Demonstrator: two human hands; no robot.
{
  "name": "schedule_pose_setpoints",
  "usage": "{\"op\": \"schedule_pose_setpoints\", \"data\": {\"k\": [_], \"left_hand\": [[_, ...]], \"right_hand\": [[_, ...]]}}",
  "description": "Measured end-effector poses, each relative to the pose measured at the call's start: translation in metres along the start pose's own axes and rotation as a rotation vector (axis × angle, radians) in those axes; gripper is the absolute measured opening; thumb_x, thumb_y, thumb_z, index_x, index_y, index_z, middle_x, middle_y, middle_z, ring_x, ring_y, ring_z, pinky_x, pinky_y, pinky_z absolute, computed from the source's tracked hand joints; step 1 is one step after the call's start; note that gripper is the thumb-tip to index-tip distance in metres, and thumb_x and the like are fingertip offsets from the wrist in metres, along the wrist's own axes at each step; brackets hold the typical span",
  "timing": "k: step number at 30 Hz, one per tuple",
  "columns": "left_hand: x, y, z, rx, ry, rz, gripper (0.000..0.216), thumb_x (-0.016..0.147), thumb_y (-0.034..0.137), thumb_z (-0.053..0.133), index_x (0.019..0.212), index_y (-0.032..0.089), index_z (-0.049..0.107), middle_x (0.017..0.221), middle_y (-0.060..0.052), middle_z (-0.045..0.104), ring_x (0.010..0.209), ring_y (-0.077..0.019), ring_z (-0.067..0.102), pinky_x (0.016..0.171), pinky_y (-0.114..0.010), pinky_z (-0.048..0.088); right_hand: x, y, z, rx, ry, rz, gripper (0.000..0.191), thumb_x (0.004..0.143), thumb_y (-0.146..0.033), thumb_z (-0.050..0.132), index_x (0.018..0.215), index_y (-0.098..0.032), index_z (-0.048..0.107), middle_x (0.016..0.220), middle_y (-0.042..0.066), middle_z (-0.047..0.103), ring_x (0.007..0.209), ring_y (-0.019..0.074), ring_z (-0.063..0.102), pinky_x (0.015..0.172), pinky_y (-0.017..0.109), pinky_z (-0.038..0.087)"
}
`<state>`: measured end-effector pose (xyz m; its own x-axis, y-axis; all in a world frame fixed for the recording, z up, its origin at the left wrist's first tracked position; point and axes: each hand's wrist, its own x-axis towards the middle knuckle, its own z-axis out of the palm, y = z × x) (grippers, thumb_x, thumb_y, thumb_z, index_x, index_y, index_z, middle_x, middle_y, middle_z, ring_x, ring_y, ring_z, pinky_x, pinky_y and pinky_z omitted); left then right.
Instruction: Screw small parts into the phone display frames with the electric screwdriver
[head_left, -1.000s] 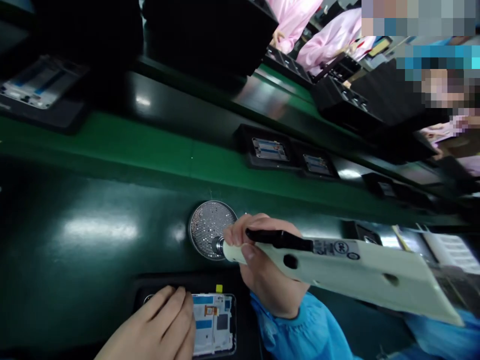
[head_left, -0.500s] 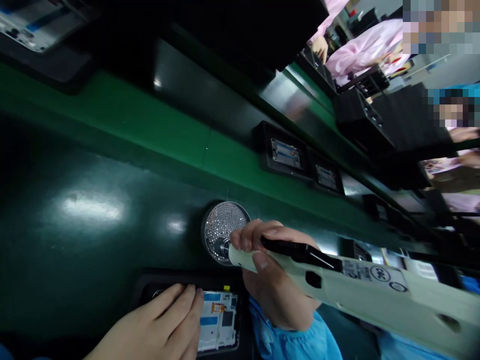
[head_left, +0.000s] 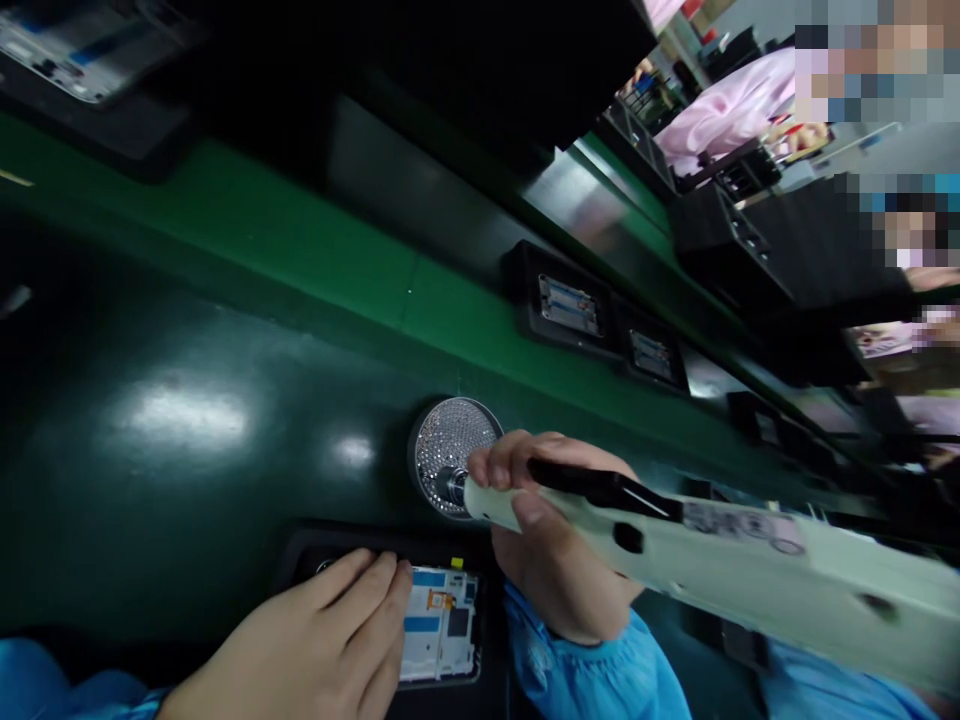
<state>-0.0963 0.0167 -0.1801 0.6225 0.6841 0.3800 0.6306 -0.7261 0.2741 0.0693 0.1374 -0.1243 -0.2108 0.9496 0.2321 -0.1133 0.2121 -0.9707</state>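
My right hand [head_left: 559,530] is wrapped round a pale green electric screwdriver [head_left: 712,565] with a black lever along its side. The screwdriver's tip points down into a round dish [head_left: 414,462] of small shiny screws; whether it touches a screw is too small to tell. Below and to the left, my left hand [head_left: 322,630] lies flat with fingers stretched over the left part of a phone frame [head_left: 442,640]. That frame has blue strips, an orange flex cable and a yellow tab, and sits in a black tray [head_left: 300,545]. The hand hides its left part.
On the green strip beyond the dish stand two black trays holding phone frames [head_left: 570,303] [head_left: 651,353]. Another phone frame [head_left: 90,50] lies in a tray at upper left. Dark boxes [head_left: 817,240] line the far side, with people in pink sleeves [head_left: 727,110] behind them.
The view has shifted slightly, so the dish, phone frame and both hands appear a little higher. Both hands keep their places, and the screwdriver tip stays at the dish.
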Motion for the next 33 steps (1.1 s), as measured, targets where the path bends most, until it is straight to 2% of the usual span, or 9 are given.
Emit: {"op": "schedule_pose_setpoints", "data": {"k": [4,8,14,22,33], "left_hand": [[0.002,-0.001,-0.009,-0.013,-0.020,0.024,0.028,0.092,0.035,0.060,0.105,0.012,0.069,0.119,-0.011,0.068,0.111,-0.0315,0.062,0.105,-0.048,0.033],[0.000,-0.001,-0.011,-0.012,-0.045,0.043,0.034,0.088,0.035,0.063,0.110,0.009,0.067,0.122,-0.016,0.066,0.114,-0.0365,0.060,0.106,-0.051,0.033],[-0.001,0.000,-0.008,0.001,-0.057,0.061,0.038,0.088,0.037,0.063,0.112,0.007,0.066,0.122,-0.018,0.065,0.114,-0.0372,0.059,0.104,-0.051,0.036],[0.003,0.000,-0.010,-0.013,-0.057,0.053,0.037,0.088,0.037,0.062,0.110,0.008,0.068,0.119,-0.017,0.066,0.114,-0.0365,0.059,0.101,-0.049,0.041],[0.008,0.000,-0.013,-0.035,-0.040,0.043,0.029,0.089,0.031,0.061,0.105,0.010,0.072,0.115,-0.016,0.069,0.111,-0.0340,0.062,0.098,-0.047,0.045]], "right_hand": [[-0.011,-0.036,-0.004,-0.014,0.071,0.035,0.026,0.077,-0.012,0.064,0.098,-0.027,0.067,0.073,-0.002,0.050,0.071,0.0125,0.052,0.064,0.032,0.049],[-0.035,-0.055,-0.003,-0.086,0.001,0.097,0.026,0.081,-0.012,0.060,0.102,-0.027,0.065,0.074,-0.001,0.047,0.072,0.0130,0.051,0.061,0.033,0.049],[-0.058,-0.040,0.003,-0.080,-0.071,0.088,0.032,0.083,-0.006,0.055,0.108,-0.024,0.061,0.081,0.001,0.052,0.078,0.0152,0.055,0.067,0.038,0.052],[-0.056,-0.035,0.006,-0.084,-0.103,0.102,0.034,0.082,-0.003,0.054,0.108,-0.023,0.061,0.082,0.001,0.053,0.078,0.0148,0.055,0.067,0.038,0.052],[-0.059,-0.033,0.009,-0.094,-0.092,0.100,0.025,0.082,-0.004,0.057,0.100,-0.021,0.062,0.081,0.001,0.051,0.076,0.0146,0.054,0.065,0.039,0.054]]}}
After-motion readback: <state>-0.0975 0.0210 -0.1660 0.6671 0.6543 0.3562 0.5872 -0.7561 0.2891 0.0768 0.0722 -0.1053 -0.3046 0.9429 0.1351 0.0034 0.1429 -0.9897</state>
